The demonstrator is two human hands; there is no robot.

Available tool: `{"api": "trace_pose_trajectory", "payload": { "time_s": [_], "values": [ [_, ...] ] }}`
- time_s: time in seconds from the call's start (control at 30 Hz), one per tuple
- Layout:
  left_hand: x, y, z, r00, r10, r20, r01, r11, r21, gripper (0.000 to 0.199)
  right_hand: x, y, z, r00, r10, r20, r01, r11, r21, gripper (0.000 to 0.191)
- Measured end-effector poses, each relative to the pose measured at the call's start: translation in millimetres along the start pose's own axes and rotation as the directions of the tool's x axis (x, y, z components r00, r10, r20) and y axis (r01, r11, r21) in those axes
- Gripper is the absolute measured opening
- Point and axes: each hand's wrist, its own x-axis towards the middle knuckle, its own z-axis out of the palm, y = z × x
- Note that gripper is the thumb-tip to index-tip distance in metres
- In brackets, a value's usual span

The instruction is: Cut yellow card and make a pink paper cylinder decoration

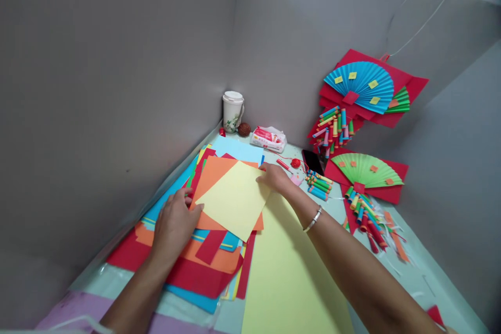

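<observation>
A small pale yellow paper sheet (235, 198) lies turned at an angle over an orange paper sheet (209, 172), on a pile of coloured papers. My right hand (276, 177) grips its right corner, fingertips at the edge. At its left corner is my left hand (176, 219), thumb on the yellow paper and fingers bent by the orange sheet's edge; part of those fingers is hidden. A large pale yellow sheet (289, 282) lies below my right forearm. Red paper (199, 274) and blue paper (191, 298) stick out under the pile.
A lidded white cup (233, 112) stands in the corner beside a brown round object (244, 129) and a tissue pack (269, 139). Rolled paper tubes (319, 185), a phone (312, 160) and a green paper fan (366, 169) are to the right. A blue fan (360, 86) hangs above.
</observation>
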Motion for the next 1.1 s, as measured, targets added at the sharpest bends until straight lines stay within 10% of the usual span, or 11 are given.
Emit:
{"api": "trace_pose_trajectory", "payload": {
  "time_s": [0.4,0.67,0.73,0.87,1.1],
  "values": [
    [-29.8,31.3,-0.7,0.987,0.145,0.066,-0.105,0.904,-0.414,0.032,-2.8,31.5,0.7,0.996,0.009,0.088,-0.059,0.808,0.586,0.020],
    [-18.3,25.7,-6.7,0.992,-0.091,0.082,0.120,0.868,-0.481,0.038,-6.0,21.0,5.8,0.991,-0.021,0.130,-0.083,0.664,0.743,0.026],
    [-15.2,26.2,-13.4,0.981,-0.125,0.149,0.193,0.724,-0.662,0.032,-6.8,14.1,2.1,0.994,0.004,0.110,-0.087,0.634,0.769,0.029],
    [-9.0,30.2,-22.6,0.882,-0.292,0.371,0.392,0.015,-0.920,0.022,-6.5,7.4,-9.9,0.993,0.094,0.075,-0.117,0.596,0.795,0.042],
    [-4.3,33.9,-30.7,0.825,-0.295,0.483,0.422,-0.249,-0.872,0.029,-18.5,-1.9,-8.1,0.987,0.143,0.073,-0.150,0.671,0.726,0.029]
  ]
}}
